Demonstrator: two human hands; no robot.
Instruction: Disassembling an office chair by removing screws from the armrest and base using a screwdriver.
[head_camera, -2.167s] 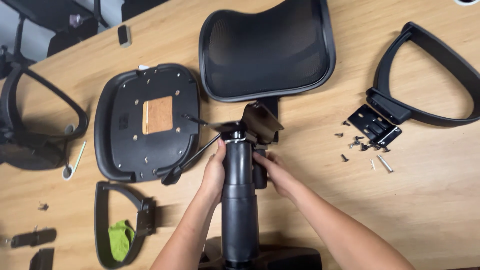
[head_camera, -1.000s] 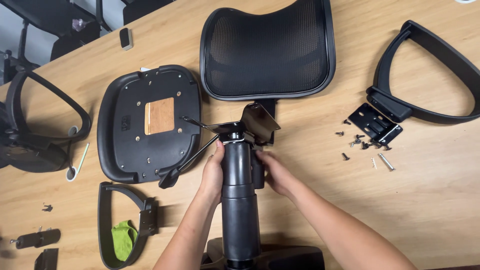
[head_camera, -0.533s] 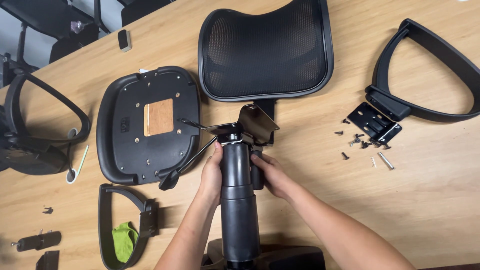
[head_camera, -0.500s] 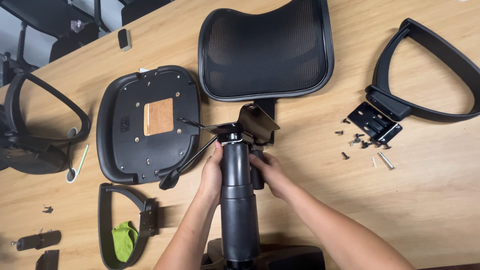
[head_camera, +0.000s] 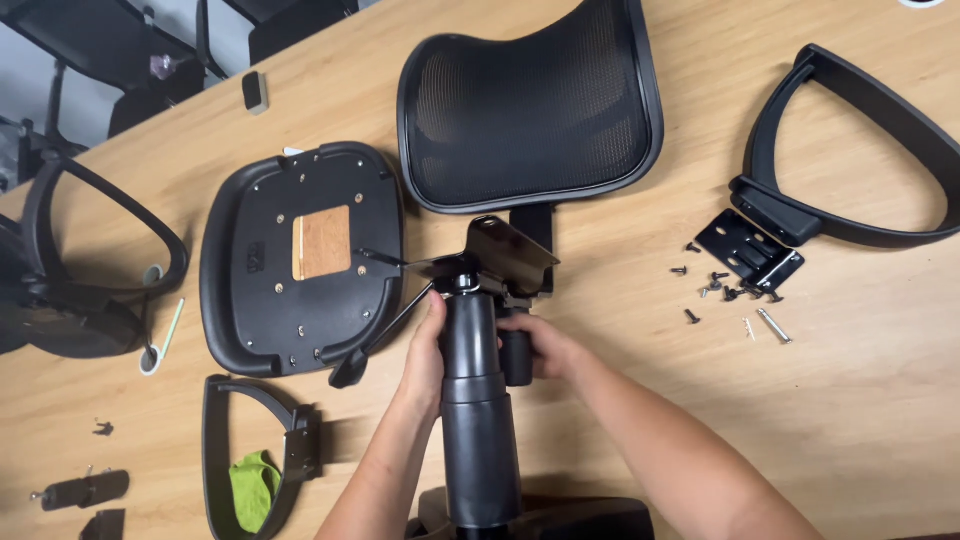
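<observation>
At the lower centre of the frame a black telescopic cylinder (head_camera: 480, 420) stands upright toward the camera, with a black metal tilt plate (head_camera: 500, 255) seated on its top end. The left hand (head_camera: 425, 355) wraps the left side of the cylinder just under the plate, fingers curled closed against the sleeve. The right hand (head_camera: 545, 345) sits on the opposite side, closed around a short black knob or handle (head_camera: 517, 357) beside the cylinder; exactly what that part is, the view does not make plain. A thin black lever (head_camera: 375, 335) runs from under the plate down to the left, ending beside the seat pan.

Left of the hands lies a black seat pan (head_camera: 250, 300), underside up, with a bare wooden square in its middle. Above centre lies a black mesh backrest (head_camera: 530, 100), its stem touching the tilt plate. In the upper right lies a curved black armrest (head_camera: 860, 120) with a mounting bracket (head_camera: 750, 250) at its lower end, and loose screws (head_camera: 720, 290) are scattered just below it. In the lower left lies a second armrest (head_camera: 225, 440) with a green cloth (head_camera: 250, 490) inside its loop. Everything rests on a light wooden table (head_camera: 860, 400).
</observation>
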